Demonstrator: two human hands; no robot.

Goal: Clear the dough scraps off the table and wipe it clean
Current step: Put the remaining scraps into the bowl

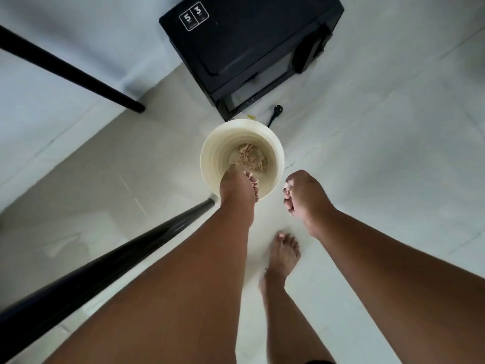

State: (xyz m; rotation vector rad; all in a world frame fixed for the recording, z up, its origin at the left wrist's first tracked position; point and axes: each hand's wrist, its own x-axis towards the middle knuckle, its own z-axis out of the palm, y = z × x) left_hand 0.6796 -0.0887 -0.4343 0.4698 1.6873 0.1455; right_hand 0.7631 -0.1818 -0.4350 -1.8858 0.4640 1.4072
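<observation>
**Scraps going into the bucket**

You stood over the cream bucket [242,158] on the floor, and everything else sat around it. Your left hand [237,185] reached down over the bucket's near rim, fingers curled and sticky with strands of dough; whether it gripped a clump or had just shed one, I cannot tell. A heap of dough scraps [252,157] already lay in the bottom of the bucket. Your right hand [301,195] hovered just to the right of the bucket, outside its rim, fingers curled around a small bit of dough.

Behind the bucket stood a black microwave [252,48], with a black plug [277,110] lying between the two. A black table leg [105,258] slanted in at the bucket's near left, another [70,72] at its far left, and your bare foot [284,252] was planted just in front of it.

I judge you were in the dumping step. Next, your right hand needed to swing over the opening and let go, and sticky dough would likely need rubbing off your fingers. The tabletop itself was out of view, so wiping looked not yet begun.
</observation>
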